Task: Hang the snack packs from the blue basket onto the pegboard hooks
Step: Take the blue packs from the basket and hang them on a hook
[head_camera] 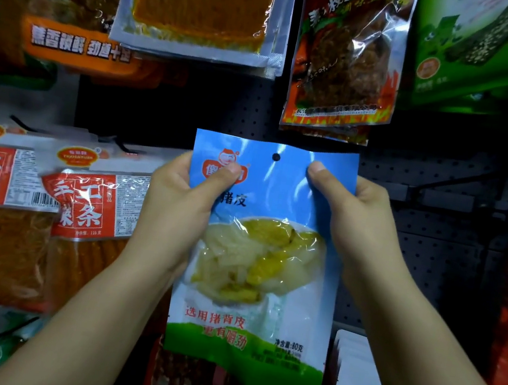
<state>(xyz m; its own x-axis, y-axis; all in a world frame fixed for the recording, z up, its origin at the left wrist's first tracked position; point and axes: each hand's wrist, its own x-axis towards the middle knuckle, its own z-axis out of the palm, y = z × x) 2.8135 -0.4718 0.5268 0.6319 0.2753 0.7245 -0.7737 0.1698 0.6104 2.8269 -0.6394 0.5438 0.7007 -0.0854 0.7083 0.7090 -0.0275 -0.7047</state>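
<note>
I hold a blue and green snack pack (260, 259) upright in front of the dark pegboard (435, 252). It has a clear window with pale yellow pieces and a round hang hole near its top edge. My left hand (185, 202) pinches the pack's upper left side, thumb on the front. My right hand (350, 220) pinches the upper right side the same way. The blue basket is out of view.
Other snack packs hang all around: red and white ones (48, 194) at the left, a silver-edged orange pack (204, 7) above, a dark red pack (345, 54) upper right, a green one (491, 49) far right. A bare hook (454, 186) juts out at right.
</note>
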